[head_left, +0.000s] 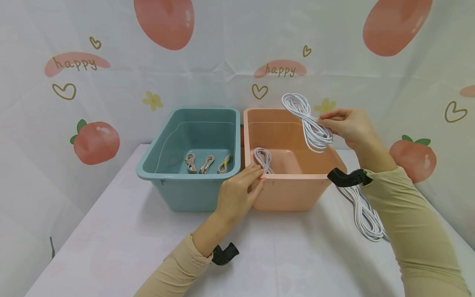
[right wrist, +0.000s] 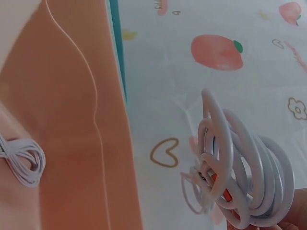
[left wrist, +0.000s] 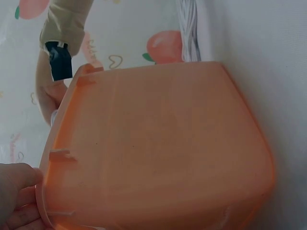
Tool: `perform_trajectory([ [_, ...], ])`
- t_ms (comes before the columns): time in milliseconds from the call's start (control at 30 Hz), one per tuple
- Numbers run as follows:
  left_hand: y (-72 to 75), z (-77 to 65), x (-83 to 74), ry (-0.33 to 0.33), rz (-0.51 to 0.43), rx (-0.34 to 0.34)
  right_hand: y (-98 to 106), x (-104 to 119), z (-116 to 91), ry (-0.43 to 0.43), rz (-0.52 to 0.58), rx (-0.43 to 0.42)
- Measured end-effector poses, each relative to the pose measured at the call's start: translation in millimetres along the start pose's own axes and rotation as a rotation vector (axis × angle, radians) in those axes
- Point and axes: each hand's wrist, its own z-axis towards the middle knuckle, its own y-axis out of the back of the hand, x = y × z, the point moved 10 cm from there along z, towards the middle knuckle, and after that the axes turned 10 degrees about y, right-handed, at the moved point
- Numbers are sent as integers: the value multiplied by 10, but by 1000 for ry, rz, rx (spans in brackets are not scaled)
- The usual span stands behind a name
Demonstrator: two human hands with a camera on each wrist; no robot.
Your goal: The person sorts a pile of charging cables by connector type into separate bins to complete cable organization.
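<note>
Currently catalogued, largest first:
Surface (head_left: 122, 247): carrying both bins; a loose white cord (head_left: 365, 216) is lying by the right sleeve.
Orange bin (head_left: 293, 192): standing just beside the teal bin (head_left: 185, 192), which is holding three small tan bundles.
White cable coil (head_left: 309, 123): hanging above the orange bin; judged light, limp and slick, so best pinched at its bunched waist.
Small white coil (head_left: 262, 159): lying inside the orange bin.
Right hand (head_left: 346, 123): fingers pinching the white cable coil.
Left hand (head_left: 237, 194): fingers resting on the orange bin's near rim, touching the small white coil.
</note>
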Motion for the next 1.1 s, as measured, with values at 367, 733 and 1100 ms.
perform_trajectory([
  [367,3,0,-3,-1,-8,-1,-132,-20,129,-49,-58,16],
  [733,13,1,-6,-2,-11,-4,-247,-60,225,-47,-71,20],
  [1100,5,-1,-10,-10,-8,-5,-389,-97,323,-53,-4,30],
])
